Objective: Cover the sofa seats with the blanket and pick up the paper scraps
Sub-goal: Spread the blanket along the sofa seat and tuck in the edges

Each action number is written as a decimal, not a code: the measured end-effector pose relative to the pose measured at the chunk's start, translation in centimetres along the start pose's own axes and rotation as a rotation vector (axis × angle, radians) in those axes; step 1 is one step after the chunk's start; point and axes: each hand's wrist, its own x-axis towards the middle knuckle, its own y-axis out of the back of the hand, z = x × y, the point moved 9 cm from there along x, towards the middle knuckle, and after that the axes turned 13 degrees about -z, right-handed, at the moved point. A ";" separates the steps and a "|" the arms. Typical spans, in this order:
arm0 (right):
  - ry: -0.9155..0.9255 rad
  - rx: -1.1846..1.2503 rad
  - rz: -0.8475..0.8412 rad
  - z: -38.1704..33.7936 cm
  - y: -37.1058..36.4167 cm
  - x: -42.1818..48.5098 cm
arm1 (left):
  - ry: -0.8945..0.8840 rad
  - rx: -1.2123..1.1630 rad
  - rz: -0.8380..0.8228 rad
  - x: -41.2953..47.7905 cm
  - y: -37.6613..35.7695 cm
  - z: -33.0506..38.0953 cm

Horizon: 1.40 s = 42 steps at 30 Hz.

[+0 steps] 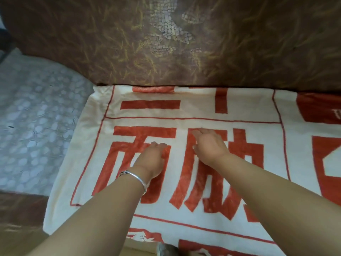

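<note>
The red-lettered blanket (203, 111) lies spread over the seat up against the sofa backrest (184, 43), right hand (210, 145) flat and empty on it, left hand (151, 157) with fingers bent (pinching or not, I cannot tell); the pick-up step apparently remains.

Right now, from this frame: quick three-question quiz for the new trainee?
1. True or false: the right hand holds a paper scrap.
2. Which hand has the bracelet at its wrist? A. left hand B. right hand
3. Fill in: the blanket is white with a ___ print.

Key: 1 false; 2 A; 3 red.
</note>
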 end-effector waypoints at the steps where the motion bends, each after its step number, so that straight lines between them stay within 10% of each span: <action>1: -0.007 0.028 0.008 0.5 0.3 -0.7 | -0.024 -0.002 -0.015 -0.5 -0.2 1.1; 23: -0.268 0.689 0.461 8.1 0.6 -20.7 | -0.353 -0.676 0.106 -13.5 -3.2 16.7; 42: -0.537 1.031 0.575 19.0 -8.8 -40.3 | -0.297 -0.663 -0.023 -24.8 -18.3 29.6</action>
